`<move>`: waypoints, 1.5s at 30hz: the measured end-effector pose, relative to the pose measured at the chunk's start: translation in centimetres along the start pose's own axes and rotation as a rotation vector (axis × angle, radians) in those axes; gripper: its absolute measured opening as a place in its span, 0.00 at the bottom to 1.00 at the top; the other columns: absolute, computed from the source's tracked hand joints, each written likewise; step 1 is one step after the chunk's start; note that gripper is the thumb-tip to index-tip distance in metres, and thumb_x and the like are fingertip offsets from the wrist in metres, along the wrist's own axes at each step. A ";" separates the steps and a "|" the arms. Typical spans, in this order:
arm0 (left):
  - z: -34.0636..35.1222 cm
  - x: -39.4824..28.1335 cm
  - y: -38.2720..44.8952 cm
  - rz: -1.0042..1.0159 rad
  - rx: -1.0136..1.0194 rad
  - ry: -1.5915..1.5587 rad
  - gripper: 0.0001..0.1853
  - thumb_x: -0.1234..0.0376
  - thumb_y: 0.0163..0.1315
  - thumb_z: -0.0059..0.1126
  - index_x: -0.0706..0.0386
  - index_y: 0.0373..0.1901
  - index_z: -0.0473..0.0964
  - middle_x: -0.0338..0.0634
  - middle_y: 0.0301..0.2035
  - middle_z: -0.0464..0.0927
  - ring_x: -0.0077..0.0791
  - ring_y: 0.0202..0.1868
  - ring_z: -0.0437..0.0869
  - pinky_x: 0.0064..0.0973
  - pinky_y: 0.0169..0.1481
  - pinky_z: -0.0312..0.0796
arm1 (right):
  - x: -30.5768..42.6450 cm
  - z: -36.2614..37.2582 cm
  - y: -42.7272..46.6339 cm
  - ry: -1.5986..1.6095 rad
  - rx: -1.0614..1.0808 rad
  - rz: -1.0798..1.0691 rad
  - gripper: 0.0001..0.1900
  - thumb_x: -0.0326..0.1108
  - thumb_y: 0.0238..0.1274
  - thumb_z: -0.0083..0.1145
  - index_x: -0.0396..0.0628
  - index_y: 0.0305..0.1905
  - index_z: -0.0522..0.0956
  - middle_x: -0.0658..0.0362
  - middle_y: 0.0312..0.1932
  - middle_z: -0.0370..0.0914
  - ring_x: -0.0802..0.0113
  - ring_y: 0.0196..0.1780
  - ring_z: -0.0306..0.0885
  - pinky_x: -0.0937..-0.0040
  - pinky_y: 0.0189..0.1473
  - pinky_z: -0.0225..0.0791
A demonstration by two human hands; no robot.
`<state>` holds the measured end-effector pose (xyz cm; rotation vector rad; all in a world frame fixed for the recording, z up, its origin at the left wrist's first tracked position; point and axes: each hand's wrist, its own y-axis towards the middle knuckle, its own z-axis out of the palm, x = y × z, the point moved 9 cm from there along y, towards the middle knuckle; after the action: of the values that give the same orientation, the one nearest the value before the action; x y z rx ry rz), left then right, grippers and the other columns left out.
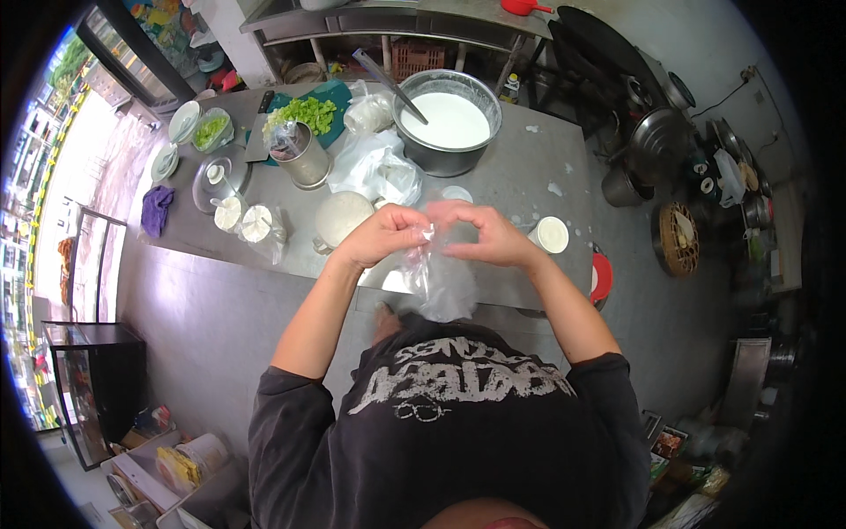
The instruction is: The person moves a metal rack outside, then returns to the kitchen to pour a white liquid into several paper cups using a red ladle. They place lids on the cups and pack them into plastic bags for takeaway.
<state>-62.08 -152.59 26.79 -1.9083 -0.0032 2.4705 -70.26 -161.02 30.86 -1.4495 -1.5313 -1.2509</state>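
In front of my torso hangs a clear plastic bag (446, 294), below the table's front edge. My left hand (386, 231) pinches its gathered top between thumb and fingers. My right hand (492, 235) is curled beside the bag top, thumb and forefinger apart; its other fingers are blurred, so its hold is unclear. Just beyond my hands lies a round white lid (457, 194). A white cup (552, 235) with pale contents or a lid stands right of my right hand. Left of the bag is a pale round-topped container with a handle (344, 215), partly behind my left hand.
A large metal pot (446, 162) of white liquid holds a ladle (390, 86). White plastic bags (377, 165), a metal canister (307, 162), a cleaver (256, 139) and chopped greens (310, 114) stand left of it. Two bagged white cups (256, 225) sit near a purple cloth (156, 210).
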 end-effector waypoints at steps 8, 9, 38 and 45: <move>-1.7 -1.1 -3.4 -0.058 0.081 0.193 0.04 0.71 0.58 0.62 0.63 0.29 0.79 0.38 0.26 0.77 0.24 0.35 0.75 0.25 0.44 0.66 | -1.8 0.8 -2.8 0.594 0.106 0.385 0.05 0.31 0.58 0.59 0.43 0.30 0.76 0.57 0.34 0.80 0.70 0.38 0.78 0.65 0.48 0.72; -2.1 -2.7 -3.5 0.092 0.020 0.200 0.04 0.71 0.58 0.61 0.63 0.29 0.79 0.40 0.27 0.78 0.28 0.38 0.76 0.28 0.49 0.66 | -1.6 1.1 -2.8 0.312 0.149 0.357 0.05 0.32 0.58 0.59 0.43 0.31 0.76 0.57 0.33 0.79 0.69 0.37 0.77 0.65 0.47 0.71; -1.3 0.2 -5.1 0.066 -0.118 1.632 0.07 0.68 0.49 0.63 0.52 0.32 0.79 0.35 0.46 0.78 0.46 0.63 0.67 0.67 0.68 0.44 | 3.5 -0.2 -5.2 -0.734 0.140 -0.110 0.07 0.27 0.46 0.64 0.48 0.34 0.80 0.63 0.47 0.79 0.61 0.68 0.63 0.37 0.70 0.41; 0.2 -7.9 -4.0 0.398 -0.523 1.833 0.07 0.68 0.53 0.56 0.54 0.34 0.79 0.40 0.46 0.78 0.53 0.61 0.67 0.71 0.62 0.49 | 0.8 -2.2 -5.2 -1.276 -0.025 -0.046 0.12 0.30 0.43 0.65 0.51 0.37 0.81 0.62 0.55 0.76 0.55 0.69 0.60 0.38 0.69 0.42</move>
<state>-60.27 -148.73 34.53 -3.6637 -0.2482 -0.1123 -75.76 -162.43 31.32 -2.4235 -2.2750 -0.2287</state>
